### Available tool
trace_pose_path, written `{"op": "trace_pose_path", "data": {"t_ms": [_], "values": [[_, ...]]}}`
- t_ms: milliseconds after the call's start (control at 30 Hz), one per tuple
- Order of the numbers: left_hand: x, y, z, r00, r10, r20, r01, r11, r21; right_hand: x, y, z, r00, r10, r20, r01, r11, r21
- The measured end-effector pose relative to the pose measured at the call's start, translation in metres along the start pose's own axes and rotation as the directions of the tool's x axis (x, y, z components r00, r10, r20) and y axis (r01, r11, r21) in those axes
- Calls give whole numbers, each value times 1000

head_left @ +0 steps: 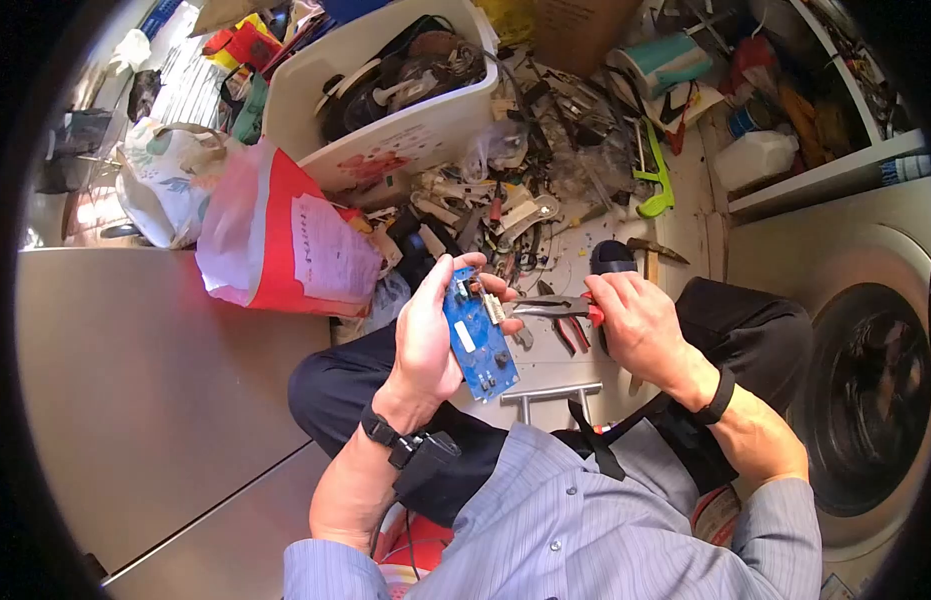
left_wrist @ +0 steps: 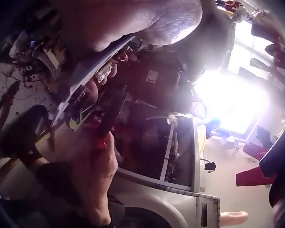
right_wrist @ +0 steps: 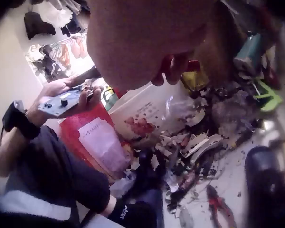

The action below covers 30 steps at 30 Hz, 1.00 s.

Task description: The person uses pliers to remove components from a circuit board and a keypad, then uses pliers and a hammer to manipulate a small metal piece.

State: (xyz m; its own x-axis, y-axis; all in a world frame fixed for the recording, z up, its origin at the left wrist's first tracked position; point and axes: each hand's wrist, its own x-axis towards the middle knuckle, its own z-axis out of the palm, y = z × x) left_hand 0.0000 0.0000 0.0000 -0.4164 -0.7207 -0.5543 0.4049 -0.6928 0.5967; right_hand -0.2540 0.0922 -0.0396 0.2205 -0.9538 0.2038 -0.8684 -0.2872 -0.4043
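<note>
A blue circuit board (head_left: 471, 362) lies along my left hand (head_left: 423, 335), gripped between thumb and fingers at its edges. A white connector (head_left: 494, 309) and other small parts stand on its face. My right hand (head_left: 640, 325) holds pliers (head_left: 548, 306) by their red handles, and their metal nose points left, close to the connector at the board's right edge. The left wrist view has the board (left_wrist: 88, 73) edge-on, with the dark pliers nose (left_wrist: 115, 111) apart from it. Seen from the right wrist, the board (right_wrist: 61, 108) sits in the left hand, and the pliers are mostly hidden.
Second red-handled pliers (head_left: 575, 336) and a hammer (head_left: 657, 250) lie on the floor ahead. Beyond them spreads a scrap heap (head_left: 520, 215), backed by a white bin (head_left: 385, 150). A red-and-white bag (head_left: 275, 245) stands left; a washing machine (head_left: 855, 390) is on the right.
</note>
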Motion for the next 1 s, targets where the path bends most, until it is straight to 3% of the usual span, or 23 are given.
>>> {"op": "trace_pose_path", "data": {"t_ms": [67, 167, 600, 1000], "values": [[3, 0, 1, 998, -58, 16, 59, 997, -53, 6, -2, 1, 992, -93, -85, 86, 993, -79], [3, -3, 17, 992, -119, -30, 117, 992, -47, 7, -2, -8, 998, -70, -9, 68, 991, -114], [15, -11, 19, 993, -31, -115, 38, 998, 59, 18, 4, -5, 1000, -19, 2, 19, 953, -303], [15, -25, 24, 983, 1, -183, 9, 999, 52, 17, 0, 8, 992, -53, -113, 5, 923, -385]]}}
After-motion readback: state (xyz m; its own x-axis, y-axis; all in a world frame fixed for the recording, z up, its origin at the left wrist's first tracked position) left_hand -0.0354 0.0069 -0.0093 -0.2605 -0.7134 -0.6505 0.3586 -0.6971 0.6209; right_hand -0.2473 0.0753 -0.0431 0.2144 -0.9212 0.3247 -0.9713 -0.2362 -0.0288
